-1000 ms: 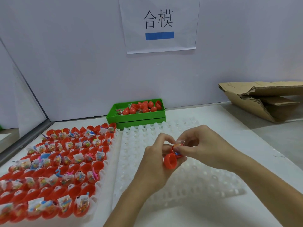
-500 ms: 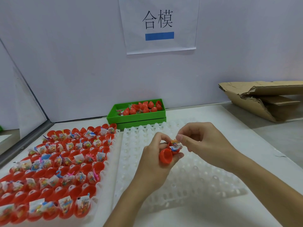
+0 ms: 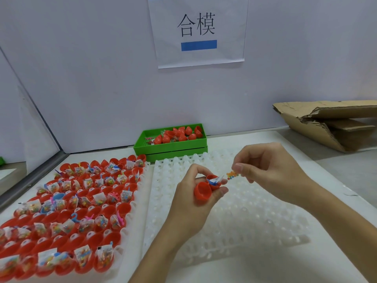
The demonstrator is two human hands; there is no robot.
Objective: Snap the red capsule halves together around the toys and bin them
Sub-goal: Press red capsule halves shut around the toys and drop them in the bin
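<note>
So the left hand (image 3: 195,199) is curled around two red capsule halves (image 3: 206,187), one open cup facing the camera and a second tucked just behind it with a bit of white-and-blue packet sticking out of its mouth. The right hand (image 3: 271,172) is just beside it, thumb and forefinger pinching a tiny clear packet of coloured beads (image 3: 232,175), held a little apart from the capsule. Both hands hover over an empty white dimpled tray (image 3: 255,221). To the left, touching that tray's edge, is a second tray (image 3: 134,205) packed with red halves, most holding a bead packet or a small coloured plastic toy (image 3: 118,195); too many and too blurry at the front to count properly. Behind the trays sit what look like two stacked green bins (image 3: 173,148), the top one with roughly ten closed red capsules (image 3: 179,134) piled toward its right side. On the wall there's one paper sign (image 3: 199,31) reading 合模 above a blue bar. One flattened cardboard box (image 3: 330,123) lies far right, well apart, with bare table (image 3: 285,139) between it and the trays.
</note>
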